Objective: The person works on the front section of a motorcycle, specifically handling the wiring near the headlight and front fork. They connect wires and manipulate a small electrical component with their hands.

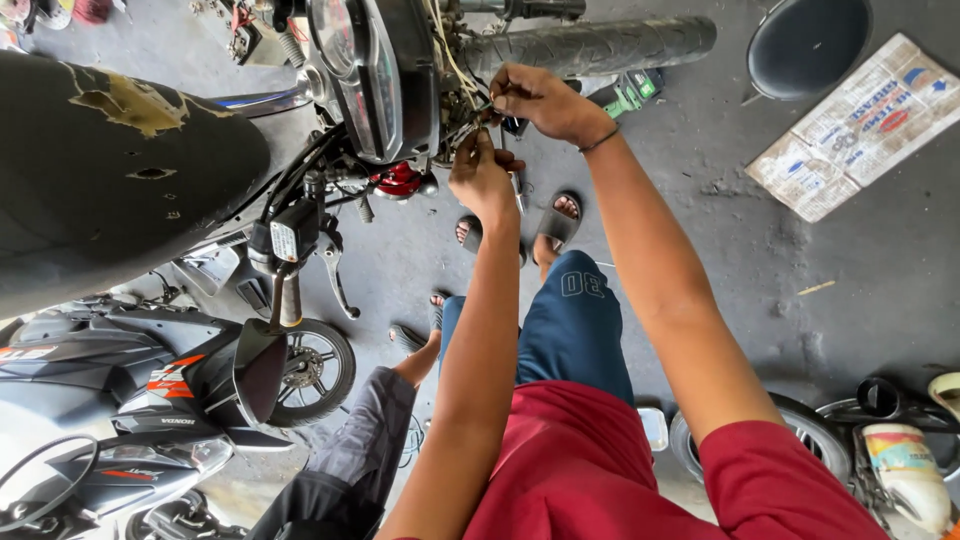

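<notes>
Both my hands work at a bundle of thin wires [462, 75] hanging from the front of a motorcycle, just right of its round instrument cluster [368, 70]. My right hand [540, 100], with a dark band on the wrist, pinches wires from above right. My left hand [482, 178] is closed on wires just below, next to a red part [398, 180]. The wire ends are hidden between my fingers. The front tyre [590, 45] lies beyond my hands.
The black worn seat [100, 150] fills the left. A handlebar with lever and mirror [290, 290] juts toward me. A grey scooter [120, 400] stands at lower left. Another person's leg [370, 440] is beside mine. A round stool [808, 45], printed cardboard [860, 125] and tyres [800, 440] lie right.
</notes>
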